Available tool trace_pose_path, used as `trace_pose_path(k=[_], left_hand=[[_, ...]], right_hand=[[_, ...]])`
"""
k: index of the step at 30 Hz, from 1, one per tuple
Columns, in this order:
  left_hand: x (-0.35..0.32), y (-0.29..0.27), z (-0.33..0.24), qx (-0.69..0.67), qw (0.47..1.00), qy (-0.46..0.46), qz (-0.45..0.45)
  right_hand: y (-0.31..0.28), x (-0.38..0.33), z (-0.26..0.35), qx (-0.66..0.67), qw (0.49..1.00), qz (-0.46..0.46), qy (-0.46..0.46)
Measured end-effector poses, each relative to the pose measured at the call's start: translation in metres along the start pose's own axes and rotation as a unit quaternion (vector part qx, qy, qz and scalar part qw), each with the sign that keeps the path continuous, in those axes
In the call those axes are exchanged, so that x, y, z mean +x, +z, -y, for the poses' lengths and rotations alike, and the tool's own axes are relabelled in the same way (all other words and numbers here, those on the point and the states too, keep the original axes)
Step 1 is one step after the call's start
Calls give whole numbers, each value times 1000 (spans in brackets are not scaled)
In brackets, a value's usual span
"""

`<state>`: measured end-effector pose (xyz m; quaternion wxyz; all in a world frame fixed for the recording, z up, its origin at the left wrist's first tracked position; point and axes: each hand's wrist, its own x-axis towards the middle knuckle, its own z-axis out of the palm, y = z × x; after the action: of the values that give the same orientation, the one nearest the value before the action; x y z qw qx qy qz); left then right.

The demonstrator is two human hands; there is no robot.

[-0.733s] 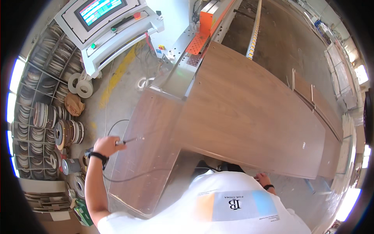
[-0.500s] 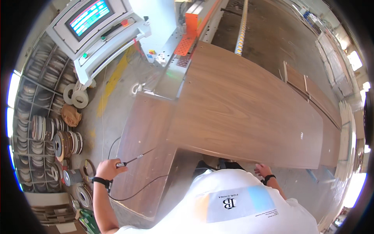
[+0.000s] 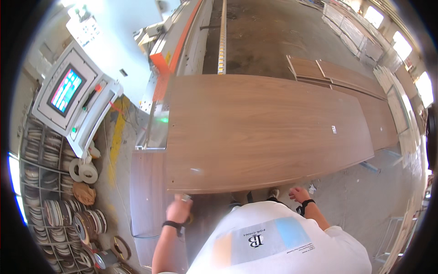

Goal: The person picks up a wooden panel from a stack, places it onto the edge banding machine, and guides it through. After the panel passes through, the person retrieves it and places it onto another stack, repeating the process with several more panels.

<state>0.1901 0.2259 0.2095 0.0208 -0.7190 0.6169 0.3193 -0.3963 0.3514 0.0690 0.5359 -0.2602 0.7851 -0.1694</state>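
Observation:
A large brown wood-grain board point(image 3: 255, 132) lies flat in front of me, its left end against the machine. My left hand point(image 3: 178, 211) is closed beside its near left corner, a little blurred. From its fingers shows the silver end of a slim tool point(image 3: 186, 197); the rest of the tool is hidden or lost in blur. A second brown board surface point(image 3: 148, 182) extends lower left, below the large one. Near the large board's front edge, my right hand point(image 3: 299, 195) hangs apart from it, fingers loosely bent and apart, holding nothing visible.
A control panel with a lit screen point(image 3: 66, 90) stands at left, by the white machine with its orange guard point(image 3: 160, 68). Racked edging rolls point(image 3: 59, 212) fill the lower left. More brown boards point(image 3: 360, 91) lie at far right. A dark cable point(image 3: 146, 236) crosses the lower board.
My view has turned, so the machine and boards sit differently. My left hand has moved right to the large board's near corner with the slim tool. The right hand stays near the front edge.

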Motion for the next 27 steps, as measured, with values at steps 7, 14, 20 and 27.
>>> trace_pose_path(k=[7, 14, 20, 27], left_hand=[[74, 74, -57, 31, 979, 196, -48], [84, 94, -235, -54, 942, 138, 302], [144, 175, -314, -326, 943, -42, -46], [144, 302, -375, -118, 973, 198, 25]], right_hand=[[-37, -9, -108, 131, 989, -39, 62], [-94, -26, -257, 227, 958, -70, 161], [-156, -40, -320, 310, 918, -115, 218], [-191, 1, -299, 301, 932, -136, 148]])
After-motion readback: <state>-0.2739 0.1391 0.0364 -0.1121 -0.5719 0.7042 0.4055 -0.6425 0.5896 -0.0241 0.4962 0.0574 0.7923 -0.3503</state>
